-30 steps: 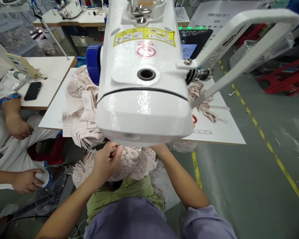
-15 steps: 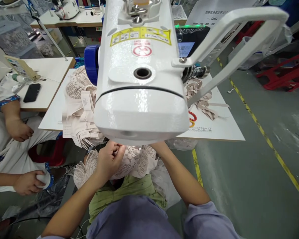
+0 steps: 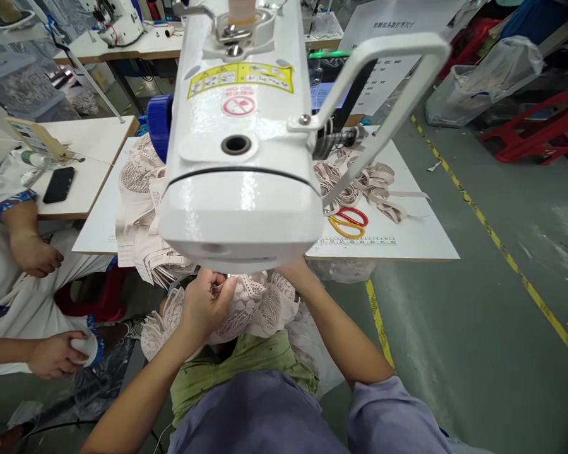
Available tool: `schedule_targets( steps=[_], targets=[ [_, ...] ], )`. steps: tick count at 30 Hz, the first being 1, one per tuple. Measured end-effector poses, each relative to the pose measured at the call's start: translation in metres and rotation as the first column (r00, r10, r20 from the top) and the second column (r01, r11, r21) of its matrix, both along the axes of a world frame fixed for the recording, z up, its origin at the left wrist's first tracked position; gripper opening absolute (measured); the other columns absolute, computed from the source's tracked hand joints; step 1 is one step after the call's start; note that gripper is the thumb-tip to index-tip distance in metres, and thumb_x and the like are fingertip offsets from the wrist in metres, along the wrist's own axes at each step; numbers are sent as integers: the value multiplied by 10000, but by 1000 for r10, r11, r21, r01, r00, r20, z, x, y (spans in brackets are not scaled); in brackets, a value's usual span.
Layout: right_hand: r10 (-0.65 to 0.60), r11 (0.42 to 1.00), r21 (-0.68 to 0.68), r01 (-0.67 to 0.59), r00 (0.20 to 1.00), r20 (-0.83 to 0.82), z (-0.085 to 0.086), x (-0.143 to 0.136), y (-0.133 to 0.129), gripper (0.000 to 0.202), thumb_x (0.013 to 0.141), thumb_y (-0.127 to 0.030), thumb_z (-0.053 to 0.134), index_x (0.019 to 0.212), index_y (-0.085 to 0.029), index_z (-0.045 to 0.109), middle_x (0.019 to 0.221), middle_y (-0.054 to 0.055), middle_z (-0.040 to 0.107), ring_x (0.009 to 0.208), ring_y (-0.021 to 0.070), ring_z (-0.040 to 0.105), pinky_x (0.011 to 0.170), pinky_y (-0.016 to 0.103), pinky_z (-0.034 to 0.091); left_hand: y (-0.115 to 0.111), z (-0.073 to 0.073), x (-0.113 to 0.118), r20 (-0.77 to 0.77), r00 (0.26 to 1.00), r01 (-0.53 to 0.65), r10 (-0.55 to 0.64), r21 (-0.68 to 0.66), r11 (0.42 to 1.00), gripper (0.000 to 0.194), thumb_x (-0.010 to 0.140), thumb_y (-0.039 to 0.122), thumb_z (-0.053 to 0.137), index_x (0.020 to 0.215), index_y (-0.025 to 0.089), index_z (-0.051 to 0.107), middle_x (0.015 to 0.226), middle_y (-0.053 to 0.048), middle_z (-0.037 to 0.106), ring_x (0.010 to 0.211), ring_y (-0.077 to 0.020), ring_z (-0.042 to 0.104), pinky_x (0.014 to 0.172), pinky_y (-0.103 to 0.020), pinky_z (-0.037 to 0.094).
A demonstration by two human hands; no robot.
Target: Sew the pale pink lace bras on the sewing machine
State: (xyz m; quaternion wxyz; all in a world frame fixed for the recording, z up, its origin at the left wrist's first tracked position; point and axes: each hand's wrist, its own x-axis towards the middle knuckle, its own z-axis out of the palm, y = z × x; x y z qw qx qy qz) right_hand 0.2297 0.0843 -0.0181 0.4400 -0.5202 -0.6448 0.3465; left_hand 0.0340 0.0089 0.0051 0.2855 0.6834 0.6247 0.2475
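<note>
Since the earlier frame the sewing machine head [image 3: 239,145] sits further left and the elastic strips [image 3: 364,189] show more. The left hand [image 3: 206,306] fingers [image 3: 220,291] stay pinched together on the lace garment [image 3: 258,306], just under the machine; the right hand is hidden behind it.

- The view has been shifted: the sewing machine head [image 3: 239,145] is now seen further left and lower in the picture.
- More of the white table [image 3: 407,233] is revealed, and the red and yellow loops [image 3: 349,222] are fully uncovered.
- The left hand [image 3: 206,306] has been raised slightly, fingers pinched on the lace fabric [image 3: 260,306] just under the machine.
</note>
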Motion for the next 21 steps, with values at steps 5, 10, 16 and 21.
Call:
schedule_targets(
  steps=[5, 10, 16, 21],
  targets=[
    [-59, 998, -11, 59, 998, -31, 8, -2, -5, 38, 770, -204, 541, 733, -209, 543, 920, 67, 574, 801, 217, 535, 773, 396, 482, 10, -1, -11, 223, 974, 106, -47, -261, 959, 418, 903, 550, 562, 1062, 165, 601, 955, -80, 697, 903, -240, 648, 758, -313, 481],
    [4, 1000, 13, -2, 991, -135, 20, 9, -26, 96, 843, -282, 551, 812, -194, 573, 1012, 64, 579, 851, 184, 548, 782, 323, 450, -13, -12, 0, 681, 723, 487, 120, -624, 611, 561, 755, 613, 725, 1001, 112, 677, 951, -129, 720, 917, -275, 677, 851, -384, 521],
    [85, 968, -203, -144, 958, -272, 18, 28, -65, 173, 872, -367, 618, 838, -205, 568, 866, 2, 580, 739, 120, 513, 703, 264, 447, -62, -55, 36, 807, 589, 738, -43, -516, 436, 630, 779, 679, 650, 1082, 126, 666, 1027, -129, 706, 951, -255, 663, 847, -355, 514],
    [-126, 946, -324, 26, 948, -293, -41, 37, -89, 259, 975, -455, 329, 881, -238, 436, 848, 55, 623, 665, 109, 562, 652, 275, 497, -63, -106, 8, 557, 749, 658, -360, -555, 510, 454, 853, 583, 553, 859, 142, 659, 813, -49, 663, 765, -194, 601, 692, -268, 448]
  ],
)
